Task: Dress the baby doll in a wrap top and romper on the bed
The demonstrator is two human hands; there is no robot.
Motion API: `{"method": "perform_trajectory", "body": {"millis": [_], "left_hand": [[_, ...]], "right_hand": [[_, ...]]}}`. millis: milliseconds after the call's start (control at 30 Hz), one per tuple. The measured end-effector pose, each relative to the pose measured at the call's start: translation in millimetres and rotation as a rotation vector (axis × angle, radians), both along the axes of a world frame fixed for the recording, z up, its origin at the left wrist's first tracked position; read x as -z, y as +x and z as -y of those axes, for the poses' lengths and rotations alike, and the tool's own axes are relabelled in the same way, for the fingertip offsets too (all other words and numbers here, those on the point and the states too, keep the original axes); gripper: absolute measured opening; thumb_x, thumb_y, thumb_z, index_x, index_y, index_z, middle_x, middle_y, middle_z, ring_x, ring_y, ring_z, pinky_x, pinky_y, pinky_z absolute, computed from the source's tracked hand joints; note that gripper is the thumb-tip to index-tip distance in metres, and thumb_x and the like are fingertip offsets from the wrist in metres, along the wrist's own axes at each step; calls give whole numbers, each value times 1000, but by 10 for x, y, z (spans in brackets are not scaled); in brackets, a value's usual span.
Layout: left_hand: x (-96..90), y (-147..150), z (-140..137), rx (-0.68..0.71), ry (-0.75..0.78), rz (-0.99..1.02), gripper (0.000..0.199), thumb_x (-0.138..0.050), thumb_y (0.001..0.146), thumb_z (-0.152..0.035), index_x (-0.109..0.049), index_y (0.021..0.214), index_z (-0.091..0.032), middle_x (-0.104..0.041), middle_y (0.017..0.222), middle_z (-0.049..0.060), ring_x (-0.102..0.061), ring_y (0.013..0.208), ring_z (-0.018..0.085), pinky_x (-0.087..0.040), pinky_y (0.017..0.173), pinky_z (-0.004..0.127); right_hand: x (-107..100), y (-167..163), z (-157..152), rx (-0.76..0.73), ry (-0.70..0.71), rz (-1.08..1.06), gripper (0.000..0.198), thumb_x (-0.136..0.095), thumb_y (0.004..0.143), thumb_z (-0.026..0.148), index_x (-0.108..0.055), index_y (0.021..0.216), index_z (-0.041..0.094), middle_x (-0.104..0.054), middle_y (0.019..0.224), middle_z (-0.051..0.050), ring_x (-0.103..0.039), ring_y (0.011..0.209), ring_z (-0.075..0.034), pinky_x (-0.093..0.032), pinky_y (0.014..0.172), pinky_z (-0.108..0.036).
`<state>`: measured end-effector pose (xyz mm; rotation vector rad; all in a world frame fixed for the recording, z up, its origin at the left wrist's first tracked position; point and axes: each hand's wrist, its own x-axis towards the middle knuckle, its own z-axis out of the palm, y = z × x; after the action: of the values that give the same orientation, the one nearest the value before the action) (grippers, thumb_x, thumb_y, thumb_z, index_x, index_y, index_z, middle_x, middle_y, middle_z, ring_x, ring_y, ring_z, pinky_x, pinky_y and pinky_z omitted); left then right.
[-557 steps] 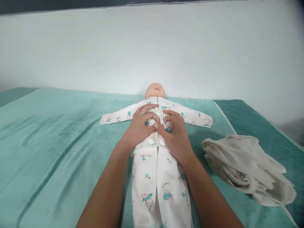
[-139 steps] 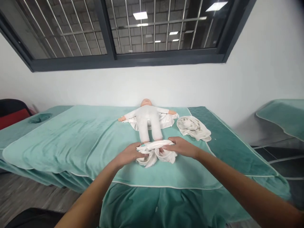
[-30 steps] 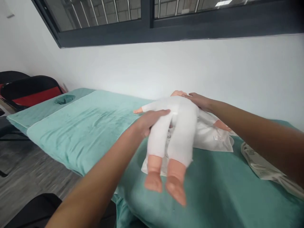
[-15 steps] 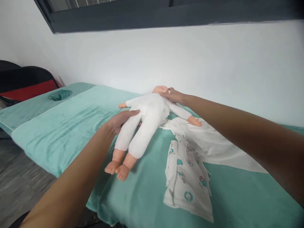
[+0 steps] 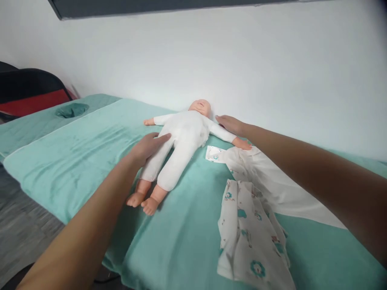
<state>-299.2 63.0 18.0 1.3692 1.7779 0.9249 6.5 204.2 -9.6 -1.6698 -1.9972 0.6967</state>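
A baby doll (image 5: pixel 186 129) with a white cloth body and bare plastic head, hands and feet lies face up on the green bed cover (image 5: pixel 169 245). My left hand (image 5: pixel 150 147) is at the doll's hip and thigh, its thumb across the top; the other fingers are mostly hidden. My right hand (image 5: pixel 231 124) is off the doll, just beyond its outstretched arm, with loosely spread, empty fingers. Right of the doll lies a white baby garment (image 5: pixel 254 237) with a teal and brown print, partly folded over. One of the doll's hands reaches the garment's edge.
Behind the bed rises a white wall (image 5: pixel 266 60) with a dark window frame (image 5: pixel 151 7) above. A round face hole (image 5: pixel 71 110) shows at the bed's left end. Black and red chairs (image 5: pixel 33 94) stand beyond it. Grey floor (image 5: pixel 27 229) shows at lower left.
The doll has come down onto the cover, left of the garment. My right hand has let go of its head and moved slightly right. My left hand stays at the thigh. The view has tilted down.
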Motion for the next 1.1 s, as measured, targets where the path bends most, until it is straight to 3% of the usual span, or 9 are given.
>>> {"method": "perform_trajectory", "body": {"millis": [100,167,300,467,600,700,767,933,1100], "left_hand": [[-106,259,478,-130,382,-339,40,-63,83,-39,-61,116,-17,-65,122,12,-60,108,29,-44,98,47],[-119,564,899,4,479,-309,26,-52,91,-38,-63,107,-20,-67,114,8,-62,99,24,-48,91,39],[116,1216,1527,527,360,-463,31,-61,85,-51,-63,86,-20,-67,99,8,-59,104,29,-46,90,41],[326,1701,1732,600,276,-591,18,-63,85,-29,-59,98,-18,-64,109,11,-60,103,28,-48,86,42],[111,1982,1941,800,547,-486,14,-62,81,-17,-64,94,-22,-60,127,10,-54,122,27,-47,99,43],[-80,2284,2095,790,813,-603,18,-63,78,-14,-67,94,-21,-37,154,10,-27,145,32,-31,114,54],[-166,2481,2134,826,908,-694,19,-61,79,-13,-66,95,-21,-38,154,10,-24,147,32,-23,117,57],[-298,2701,2156,930,1065,-835,27,-46,86,-8,-65,98,-23,-66,107,7,-57,112,23,-29,114,51],[-428,2629,2458,606,1225,-705,22,-45,87,-14,-65,88,-24,-62,90,6,-54,80,18,-45,75,32]], "right_hand": [[92,620,307,81,-41,199,61,-26,95,63,-63,78,17,-70,89,-17,-65,91,-31,-47,85,-44],[112,1035,596,141,-45,372,59,-32,92,64,-64,79,17,-69,94,-18,-63,96,-35,-45,85,-45],[13,1594,1274,6,-87,822,56,-27,96,60,-63,105,18,-68,113,-17,-62,102,-31,-45,81,-41],[-259,1728,2017,-82,-79,898,39,-34,98,48,-60,108,20,-70,103,-14,-64,90,-26,-42,72,-34],[-537,1635,2614,-160,27,873,32,-31,100,40,-58,110,24,-70,102,-10,-63,88,-23,-37,68,-31],[-762,1561,3139,-248,173,844,28,-34,100,35,-56,115,26,-70,101,-7,-63,84,-21,-32,63,-29],[-919,1543,3501,-319,274,813,29,-35,99,31,-55,120,26,-69,100,-6,-62,78,-20,-29,59,-29],[-1226,1731,4248,-282,217,579,33,-31,101,34,-60,116,26,-68,95,-5,-62,80,-20,-36,65,-30],[-1073,1988,4594,-21,94,61,55,-58,88,54,-48,135,27,-61,125,-8,-61,102,-25,-47,87,-38]]}}
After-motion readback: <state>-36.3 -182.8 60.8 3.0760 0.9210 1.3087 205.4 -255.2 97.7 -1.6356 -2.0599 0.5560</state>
